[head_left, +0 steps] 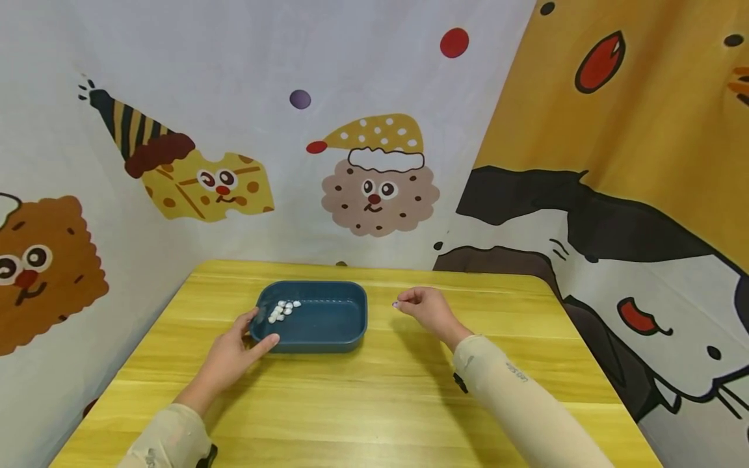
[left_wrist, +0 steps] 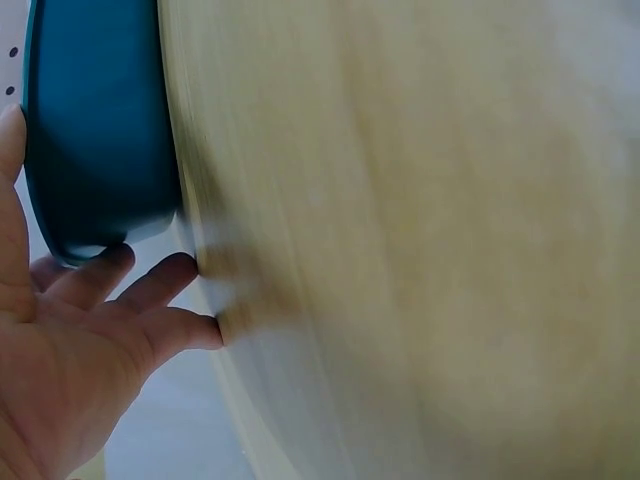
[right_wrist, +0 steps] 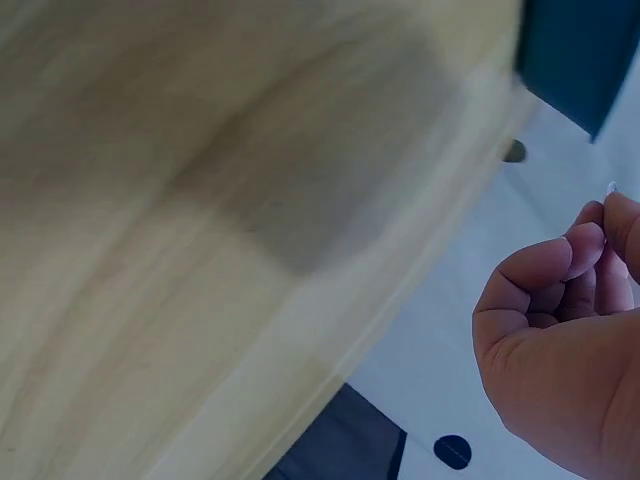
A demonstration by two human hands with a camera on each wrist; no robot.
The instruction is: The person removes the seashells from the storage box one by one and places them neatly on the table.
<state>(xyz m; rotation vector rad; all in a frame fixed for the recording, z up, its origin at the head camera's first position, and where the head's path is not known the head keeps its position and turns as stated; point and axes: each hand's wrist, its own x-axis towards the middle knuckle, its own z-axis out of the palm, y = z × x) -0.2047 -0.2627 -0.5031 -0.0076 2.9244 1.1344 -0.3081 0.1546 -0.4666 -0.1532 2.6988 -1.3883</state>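
A dark blue rectangular tray (head_left: 324, 344) sits on the table, with several small white pebble-like pieces (head_left: 281, 312) gathered at its left end. My left hand (head_left: 231, 354) holds the tray's front left corner, thumb at the front rim and fingers along the left side. In the left wrist view, the fingers of that hand (left_wrist: 95, 330) lie spread against the tray's blue wall (left_wrist: 105, 120). To the right of the tray, my right hand (head_left: 430, 312) pinches a small whitish piece (head_left: 396, 304) between thumb and fingertips, above the table. Only its pale tip (right_wrist: 612, 187) shows in the right wrist view.
The yellow wood-grain table (head_left: 351, 403) has its far edge close behind the tray. Behind and beside it hangs a cloth backdrop (head_left: 234, 65) printed with cartoon figures.
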